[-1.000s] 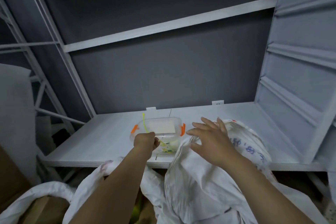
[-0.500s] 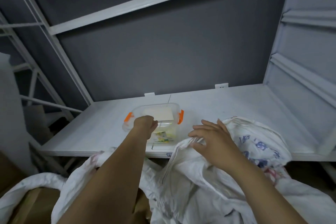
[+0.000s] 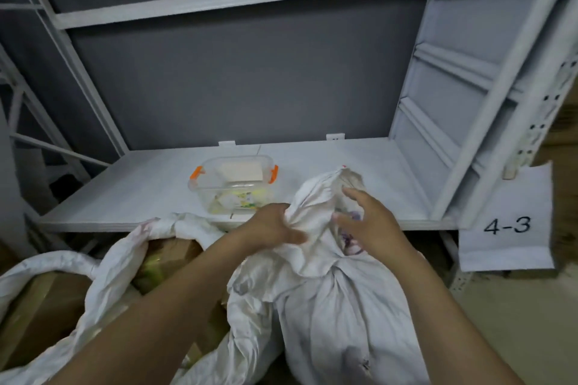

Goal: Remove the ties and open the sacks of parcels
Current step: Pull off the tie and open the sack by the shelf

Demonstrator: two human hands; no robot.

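A white woven sack (image 3: 337,316) stands in front of me, its neck bunched and its top flap raised over the shelf edge. My left hand (image 3: 275,228) grips the gathered neck of this sack. Just right of the neck my right hand (image 3: 366,216) hovers with its fingers spread and relaxed, holding nothing. On the shelf behind sits a clear plastic box (image 3: 233,186) with orange latches, holding yellow ties and a pale card. A second white sack (image 3: 103,275) at the left lies open, with brown cardboard parcels (image 3: 47,300) showing inside.
A white shelf board (image 3: 150,187) runs across at hand height, with a grey back wall and another shelf above. Metal uprights stand at the left and right. A paper label (image 3: 506,222) marked 4-3 hangs on the right post.
My left hand has come back from the plastic box and taken hold of the sack's neck. The yellow tie it held a second ago is no longer in it. The sack's top now stands up.
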